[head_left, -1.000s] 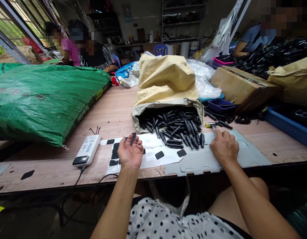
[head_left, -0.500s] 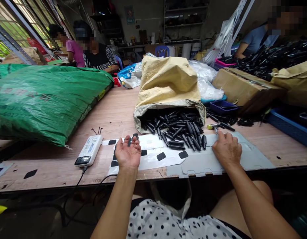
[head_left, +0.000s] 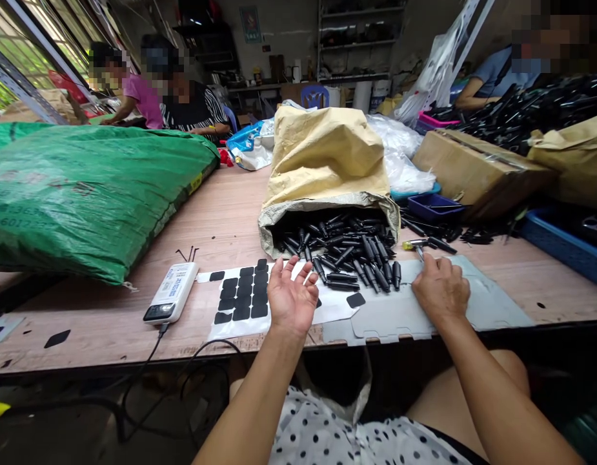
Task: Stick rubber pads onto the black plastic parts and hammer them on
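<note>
My left hand [head_left: 292,296] is palm up with fingers spread over a white backing sheet [head_left: 230,326] that carries rows of black adhesive pads [head_left: 243,299]. It holds nothing. My right hand [head_left: 440,289] rests knuckles up on a grey flat sheet [head_left: 492,303], fingers curled near a small tool with a yellow and metal tip [head_left: 413,245]; whether it grips the tool I cannot make out. Just beyond both hands, black plastic parts [head_left: 349,255] spill from an open tan paper sack [head_left: 327,168].
A white power bank [head_left: 171,292] with a cable lies left of the sheet. A big green sack [head_left: 85,187] fills the left of the wooden table [head_left: 221,219]. Cardboard box [head_left: 472,165], blue trays [head_left: 559,242] and more black parts sit right. Other people sit at the far end.
My left hand has moved right along the backing sheet, uncovering the rows of black pads. My right hand has stayed in place on the grey sheet.
</note>
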The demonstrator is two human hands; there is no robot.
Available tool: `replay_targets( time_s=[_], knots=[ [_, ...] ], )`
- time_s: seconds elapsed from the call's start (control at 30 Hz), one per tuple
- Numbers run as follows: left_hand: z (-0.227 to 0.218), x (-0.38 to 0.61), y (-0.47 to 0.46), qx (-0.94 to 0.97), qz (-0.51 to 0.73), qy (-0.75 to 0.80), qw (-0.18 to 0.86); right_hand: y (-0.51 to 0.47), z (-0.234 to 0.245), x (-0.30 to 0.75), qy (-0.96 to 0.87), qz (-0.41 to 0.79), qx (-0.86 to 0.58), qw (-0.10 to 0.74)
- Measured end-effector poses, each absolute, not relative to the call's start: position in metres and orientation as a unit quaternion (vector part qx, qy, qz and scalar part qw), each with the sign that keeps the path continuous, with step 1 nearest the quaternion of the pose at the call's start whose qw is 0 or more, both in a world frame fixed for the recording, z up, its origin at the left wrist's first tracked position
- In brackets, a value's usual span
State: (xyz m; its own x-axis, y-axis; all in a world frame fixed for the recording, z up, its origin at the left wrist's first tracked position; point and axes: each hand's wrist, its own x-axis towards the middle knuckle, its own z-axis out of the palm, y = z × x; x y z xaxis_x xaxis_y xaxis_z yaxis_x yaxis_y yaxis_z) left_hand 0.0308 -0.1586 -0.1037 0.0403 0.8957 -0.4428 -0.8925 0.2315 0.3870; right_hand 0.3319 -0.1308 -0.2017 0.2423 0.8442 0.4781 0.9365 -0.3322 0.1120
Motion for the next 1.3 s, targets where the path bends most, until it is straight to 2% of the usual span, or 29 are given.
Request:
replay_targets(
  time_s=[0.2, 0.4, 0.63, 0.77, 0.83, 0.93, 1.03, 1.3],
  knots=[
    [-0.111, -0.009, -0.161, -0.043, 0.653, 0.264, 0.709, -0.131, -0.201, 0.332, -0.568, -0.23, -0.783, 0.102],
    [-0.12, -0.071, -0.161, -0.084, 0.752, 0.265, 0.598, -0.131, -0.2, 0.331, -0.569, -0.223, -0.785, 0.102],
    [-0.124, -0.052, -0.161, -0.058, 0.712, 0.307, 0.629, -0.131, -0.199, 0.331, -0.571, -0.22, -0.785, 0.102],
    [-0.128, -0.022, -0.15, 0.105, 0.646, 0.398, 0.643, -0.131, -0.2, 0.331, -0.573, -0.219, -0.782, 0.109],
    [-0.135, -0.005, -0.14, 0.253, 0.592, 0.483, 0.593, -0.131, -0.199, 0.331, -0.574, -0.217, -0.782, 0.112],
    [-0.15, 0.02, -0.122, 0.483, 0.483, 0.609, 0.403, -0.131, -0.198, 0.331, -0.571, -0.212, -0.785, 0.113],
    [-0.162, 0.039, -0.108, 0.569, 0.417, 0.664, 0.249, -0.131, -0.196, 0.329, -0.571, -0.203, -0.788, 0.11],
    [-0.147, 0.019, -0.12, 0.544, 0.365, 0.707, 0.265, -0.132, -0.193, 0.328, -0.571, -0.188, -0.791, 0.113]
  ],
)
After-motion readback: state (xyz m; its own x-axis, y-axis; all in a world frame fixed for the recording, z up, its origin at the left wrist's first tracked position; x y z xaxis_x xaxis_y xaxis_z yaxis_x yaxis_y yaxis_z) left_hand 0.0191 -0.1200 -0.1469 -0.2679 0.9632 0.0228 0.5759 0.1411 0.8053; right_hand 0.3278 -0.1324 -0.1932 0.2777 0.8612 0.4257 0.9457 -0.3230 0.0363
